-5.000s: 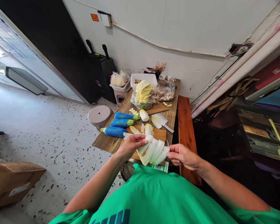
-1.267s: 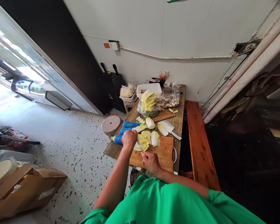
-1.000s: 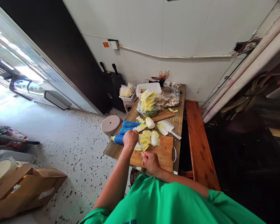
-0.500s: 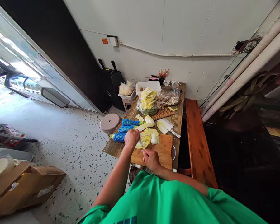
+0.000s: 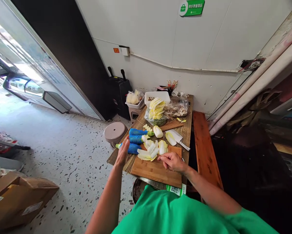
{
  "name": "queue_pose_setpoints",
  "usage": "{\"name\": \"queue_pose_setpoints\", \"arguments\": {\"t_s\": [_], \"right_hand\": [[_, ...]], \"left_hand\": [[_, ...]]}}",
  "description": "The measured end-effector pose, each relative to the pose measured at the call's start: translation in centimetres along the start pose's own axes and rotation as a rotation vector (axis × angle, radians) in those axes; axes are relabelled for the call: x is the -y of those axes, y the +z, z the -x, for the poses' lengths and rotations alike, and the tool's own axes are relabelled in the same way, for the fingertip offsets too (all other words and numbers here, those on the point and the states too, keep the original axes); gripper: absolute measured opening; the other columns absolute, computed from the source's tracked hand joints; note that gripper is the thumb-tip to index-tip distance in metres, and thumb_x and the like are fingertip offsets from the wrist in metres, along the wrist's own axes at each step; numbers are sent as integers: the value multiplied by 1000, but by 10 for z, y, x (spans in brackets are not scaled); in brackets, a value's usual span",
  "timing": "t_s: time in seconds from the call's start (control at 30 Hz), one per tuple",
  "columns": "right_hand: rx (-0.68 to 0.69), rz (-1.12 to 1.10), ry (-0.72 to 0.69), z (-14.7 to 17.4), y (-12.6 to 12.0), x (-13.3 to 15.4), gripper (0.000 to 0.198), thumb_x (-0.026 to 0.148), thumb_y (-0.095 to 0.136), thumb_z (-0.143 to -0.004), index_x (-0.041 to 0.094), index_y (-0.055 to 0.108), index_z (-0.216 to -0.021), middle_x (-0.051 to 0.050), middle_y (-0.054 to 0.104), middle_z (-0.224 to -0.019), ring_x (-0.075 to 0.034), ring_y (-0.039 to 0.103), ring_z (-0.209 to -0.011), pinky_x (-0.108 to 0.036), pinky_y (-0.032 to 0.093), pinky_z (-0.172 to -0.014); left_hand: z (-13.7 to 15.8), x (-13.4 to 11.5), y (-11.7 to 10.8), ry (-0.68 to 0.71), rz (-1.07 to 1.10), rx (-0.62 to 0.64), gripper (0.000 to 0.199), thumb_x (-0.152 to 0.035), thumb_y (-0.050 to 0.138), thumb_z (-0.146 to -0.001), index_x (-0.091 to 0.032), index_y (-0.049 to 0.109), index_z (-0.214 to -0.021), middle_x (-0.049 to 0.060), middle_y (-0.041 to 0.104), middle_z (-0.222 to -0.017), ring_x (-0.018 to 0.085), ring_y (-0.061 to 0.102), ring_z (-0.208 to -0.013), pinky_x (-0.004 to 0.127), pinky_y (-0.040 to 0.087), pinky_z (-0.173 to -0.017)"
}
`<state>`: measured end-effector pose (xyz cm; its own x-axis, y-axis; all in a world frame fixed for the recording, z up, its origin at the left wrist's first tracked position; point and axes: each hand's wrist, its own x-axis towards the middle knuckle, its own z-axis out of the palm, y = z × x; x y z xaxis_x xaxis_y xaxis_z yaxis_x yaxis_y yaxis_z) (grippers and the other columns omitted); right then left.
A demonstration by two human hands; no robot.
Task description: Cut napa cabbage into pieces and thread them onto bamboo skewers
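Indoors, left hand (image 5: pixel 122 154) is hovering open | right hand (image 5: pixel 173 161), half-curled, hold unclear, is hanging beside curved yellow-white cabbage leaves (image 5: pixel 149 152) | light handling advisable

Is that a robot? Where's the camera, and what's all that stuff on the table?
No robot here: those are somebody's left hand and right hand, both bare. The camera is worn on the head, looking forward and down. On the wooden table lies a cutting board with cabbage leaves on it. Nearby are three vegetables in blue nets and a broad knife. The left hand is open near those vegetables, with nothing to be seen in it. The right hand is curled near the leaves; I can't tell whether it pinches something.
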<state>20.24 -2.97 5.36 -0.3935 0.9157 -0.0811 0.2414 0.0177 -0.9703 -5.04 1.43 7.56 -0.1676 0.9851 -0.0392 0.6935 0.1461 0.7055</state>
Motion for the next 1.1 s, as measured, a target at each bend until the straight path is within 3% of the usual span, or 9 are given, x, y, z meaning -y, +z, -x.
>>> {"name": "queue_pose_setpoints", "arguments": {"t_s": [0.1, 0.17, 0.27, 0.37, 0.53, 0.67, 0.8, 0.97, 1.1], "right_hand": [[208, -174, 90, 1, -6, 13, 38, 45, 48, -80, 13, 67, -87, 6, 50, -43, -4, 28, -27, -17, 19, -29], [241, -260, 149, -2, -3, 18, 40, 48, 51, -78, 12, 65, -88, 6, 49, -44, -3, 27, -26, -16, 17, -29], [148, -229, 185, -9, 8, 20, 43, 51, 52, -76, 11, 64, -88, 7, 49, -45, -2, 27, -26, -16, 17, -28], [44, -161, 200, -12, 18, 17, 45, 51, 52, -76, 10, 63, -91, 7, 48, -47, -1, 29, -26, -15, 17, -28], [9, -47, 278, 11, 26, 7, 37, 42, 59, -71, 12, 62, -93, 5, 55, -52, -2, 37, -29, -14, 23, -30], [-64, 66, 295, 23, 19, -4, 28, 38, 54, -73, 12, 62, -77, 6, 48, -43, -3, 31, -28, -16, 21, -30], [-197, 167, 147, -5, -5, 5, 24, 33, 50, -79, 14, 64, -80, 5, 48, -48, -7, 41, -43, -19, 33, -44], [-294, 555, -278, -84, -45, 41, 27, 26, 43, -86, 17, 67, -89, -4, 65, -69, -14, 57, -63, -23, 42, -60], [-353, 615, -327, -172, -85, 53, 27, 22, 41, -87, 16, 67, -92, -4, 68, -74, -14, 60, -67, -22, 43, -63]], "left_hand": [[3, 15, -11, 109, 170, 133, 60, -56, 42, -80, -18, 48, -125, 10, 60, -118, 23, 51, -111, 31, 40, -90], [3, 23, -16, 163, 334, 294, 59, -56, 56, -71, -16, 56, -115, 10, 63, -109, 26, 53, -106, 33, 42, -87], [2, 35, -20, 164, 659, 494, 49, -45, 70, -63, -13, 60, -99, 8, 65, -98, 23, 58, -93, 30, 45, -78], [3, 47, -18, 60, 965, 662, 41, -35, 74, -62, -14, 57, -94, 7, 66, -91, 18, 60, -79, 27, 46, -69], [6, 64, -11, -102, 1145, 808, 34, -24, 76, -60, -14, 59, -88, 6, 68, -86, 18, 63, -73, 29, 47, -71], [1, 73, -1, -205, 1180, 840, 31, -24, 76, -62, -14, 61, -86, 7, 68, -85, 19, 64, -74, 29, 47, -71], [-19, 73, 12, -369, 1249, 721, 44, -33, 69, -70, -20, 56, -110, 6, 67, -96, 18, 64, -80, 29, 48, -70], [-50, 75, 29, -563, 1303, 487, 48, -36, 61, -77, -24, 47, -121, 9, 63, -111, 20, 61, -98, 33, 47, -81], [-52, 92, 37, -730, 1285, 461, 47, -33, 60, -76, -18, 50, -120, 12, 66, -105, 23, 63, -95, 32, 48, -79]]}}
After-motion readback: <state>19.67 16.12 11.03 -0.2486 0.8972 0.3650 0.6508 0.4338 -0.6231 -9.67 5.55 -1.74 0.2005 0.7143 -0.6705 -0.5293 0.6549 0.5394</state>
